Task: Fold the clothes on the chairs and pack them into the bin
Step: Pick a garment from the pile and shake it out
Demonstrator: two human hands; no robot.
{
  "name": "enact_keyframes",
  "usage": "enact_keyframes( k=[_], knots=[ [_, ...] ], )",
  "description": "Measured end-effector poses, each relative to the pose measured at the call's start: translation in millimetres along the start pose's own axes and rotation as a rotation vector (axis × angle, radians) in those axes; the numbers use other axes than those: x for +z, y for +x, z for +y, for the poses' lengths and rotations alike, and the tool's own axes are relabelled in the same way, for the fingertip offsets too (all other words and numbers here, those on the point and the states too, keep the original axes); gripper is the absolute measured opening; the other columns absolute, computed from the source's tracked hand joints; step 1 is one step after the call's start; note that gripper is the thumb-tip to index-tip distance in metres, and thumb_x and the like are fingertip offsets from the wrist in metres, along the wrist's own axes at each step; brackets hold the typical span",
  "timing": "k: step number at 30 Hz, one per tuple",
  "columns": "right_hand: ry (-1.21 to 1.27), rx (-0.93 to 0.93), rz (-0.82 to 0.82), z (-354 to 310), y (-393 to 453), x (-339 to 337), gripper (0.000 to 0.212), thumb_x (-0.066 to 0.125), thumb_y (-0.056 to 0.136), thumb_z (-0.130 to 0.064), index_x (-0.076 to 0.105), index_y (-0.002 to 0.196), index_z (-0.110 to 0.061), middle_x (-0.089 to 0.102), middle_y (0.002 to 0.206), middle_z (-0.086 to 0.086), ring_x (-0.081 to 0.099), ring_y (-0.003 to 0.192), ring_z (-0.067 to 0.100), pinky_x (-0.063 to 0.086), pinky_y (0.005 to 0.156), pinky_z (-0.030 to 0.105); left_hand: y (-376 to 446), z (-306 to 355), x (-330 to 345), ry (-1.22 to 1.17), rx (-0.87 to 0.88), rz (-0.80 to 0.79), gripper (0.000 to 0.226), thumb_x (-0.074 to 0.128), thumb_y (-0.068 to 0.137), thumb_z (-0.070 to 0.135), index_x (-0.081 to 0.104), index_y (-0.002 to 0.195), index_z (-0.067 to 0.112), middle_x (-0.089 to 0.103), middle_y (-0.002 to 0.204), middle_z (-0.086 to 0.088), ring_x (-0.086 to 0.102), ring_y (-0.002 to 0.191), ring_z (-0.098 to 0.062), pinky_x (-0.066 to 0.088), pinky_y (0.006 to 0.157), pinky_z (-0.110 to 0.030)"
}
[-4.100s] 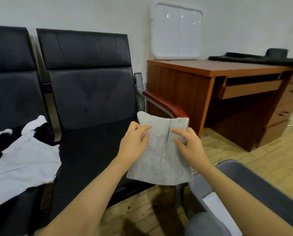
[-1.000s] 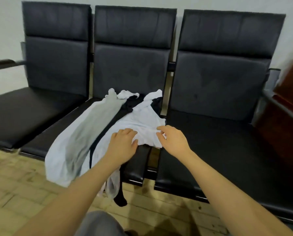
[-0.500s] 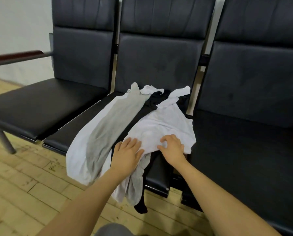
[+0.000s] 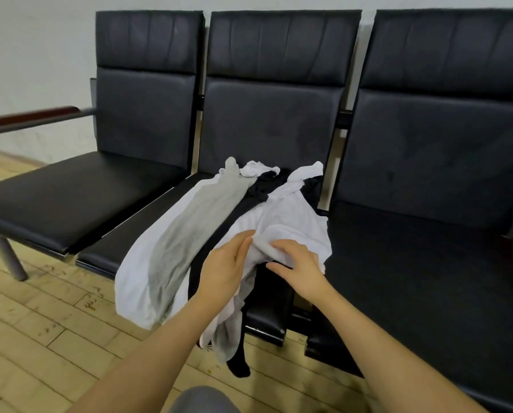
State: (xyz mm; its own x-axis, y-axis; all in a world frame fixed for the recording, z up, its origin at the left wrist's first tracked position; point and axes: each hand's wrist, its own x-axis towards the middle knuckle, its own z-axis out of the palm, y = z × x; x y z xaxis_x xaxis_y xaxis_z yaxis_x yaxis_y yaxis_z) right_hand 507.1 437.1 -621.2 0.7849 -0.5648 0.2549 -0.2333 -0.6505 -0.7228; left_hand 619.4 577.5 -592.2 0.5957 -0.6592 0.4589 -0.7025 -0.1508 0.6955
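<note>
A pile of clothes lies on the middle chair [image 4: 130, 236] and hangs over its front edge. A white garment [image 4: 291, 216] is on top at the right, a grey garment [image 4: 195, 222] over another white piece lies at the left, and a black garment [image 4: 264, 186] runs between them. My left hand [image 4: 225, 269] rests on the white garment's near edge with straight fingers. My right hand [image 4: 300, 266] pinches a raised fold of the same garment between fingers and thumb. The bin is out of view.
The right chair [image 4: 428, 263] and the left chair [image 4: 70, 195] have bare black seats. A wooden armrest [image 4: 31, 117] juts out at far left. Wooden floor [image 4: 40, 338] lies in front of the chairs.
Earlier I held a folded grey cloth by the bin; the view then turned to the chairs. In the last half second my right hand has gathered a fold of the white garment.
</note>
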Motion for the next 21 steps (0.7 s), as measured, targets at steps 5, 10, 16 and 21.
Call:
enact_keyframes(
  k=[5,10,16,21],
  knots=[
    [0.174,-0.002,0.097,-19,-3,-1,0.009,0.063,0.091,-0.020,0.071,0.089,-0.017,0.069,0.094,-0.005,0.060,0.091,0.005,0.043,0.091,0.027,2,0,-12,-0.115,-0.024,0.071,0.032,0.040,0.100,0.029,0.060,0.124,0.021,0.061,0.114,0.017,0.054,0.105,0.006,0.034,0.086,0.001],
    [0.283,0.000,0.171,-43,-21,-25,0.014,0.056,0.095,-0.012,0.069,0.095,-0.018,0.065,0.089,-0.020,0.059,0.083,-0.013,0.042,0.078,0.004,4,-4,-19,-0.053,-0.005,0.089,0.033,0.042,0.100,0.029,0.061,0.125,0.018,0.062,0.117,0.011,0.051,0.105,0.003,0.030,0.086,0.003],
    [0.340,-0.065,0.399,-67,-45,-67,0.024,0.052,0.096,-0.009,0.069,0.107,-0.023,0.067,0.103,-0.011,0.060,0.099,-0.001,0.045,0.089,0.012,12,37,-18,0.030,0.262,0.194,0.036,0.045,0.096,0.037,0.067,0.115,0.016,0.054,0.080,0.006,0.049,0.075,-0.005,0.038,0.069,-0.013],
    [0.254,-0.118,0.547,-88,-69,-113,0.030,0.051,0.097,-0.010,0.062,0.101,-0.037,0.064,0.100,-0.017,0.058,0.097,-0.007,0.043,0.081,0.005,20,87,-22,0.031,0.449,0.230,0.043,0.040,0.094,0.039,0.069,0.112,0.014,0.051,0.073,0.000,0.050,0.065,-0.012,0.049,0.056,-0.034]
  ],
)
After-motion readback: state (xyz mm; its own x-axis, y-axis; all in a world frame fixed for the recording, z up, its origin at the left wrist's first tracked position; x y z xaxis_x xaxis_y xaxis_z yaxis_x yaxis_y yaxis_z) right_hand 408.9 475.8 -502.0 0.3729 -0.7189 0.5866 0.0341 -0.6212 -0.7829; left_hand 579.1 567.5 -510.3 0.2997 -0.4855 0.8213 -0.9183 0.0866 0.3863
